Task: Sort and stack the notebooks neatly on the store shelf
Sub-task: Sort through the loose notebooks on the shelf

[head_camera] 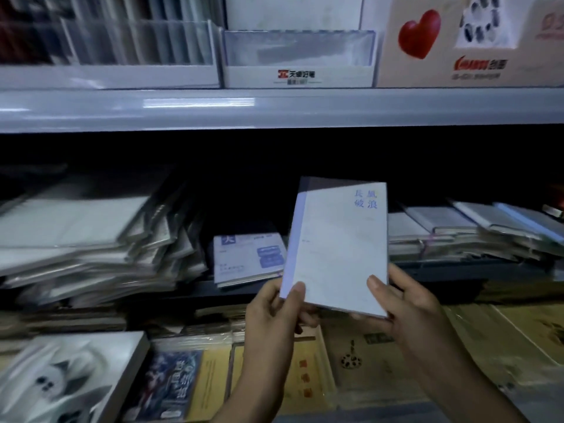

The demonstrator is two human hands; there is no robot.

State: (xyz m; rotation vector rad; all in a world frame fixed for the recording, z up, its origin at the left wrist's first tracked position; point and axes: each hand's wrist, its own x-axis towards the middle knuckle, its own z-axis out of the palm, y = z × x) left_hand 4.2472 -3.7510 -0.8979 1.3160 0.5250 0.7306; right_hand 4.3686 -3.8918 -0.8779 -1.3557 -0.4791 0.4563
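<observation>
I hold a pale blue notebook (335,245) with blue characters at its top right upright in front of the middle shelf. My left hand (274,309) pinches its lower left corner, thumb on the cover. My right hand (406,303) grips its lower right corner, thumb on the front. Behind it on the shelf lies a short stack of light blue notebooks (247,257). A slanted, untidy pile of wrapped notebooks (91,239) fills the shelf's left side. Another leaning pile of notebooks (470,230) lies at the right.
A grey shelf board (274,108) runs overhead with white display boxes (299,59) and a carton with a red heart (427,35). Below my hands lie yellow-brown books (457,340), a dark illustrated book (171,383) and a white-covered book (67,377).
</observation>
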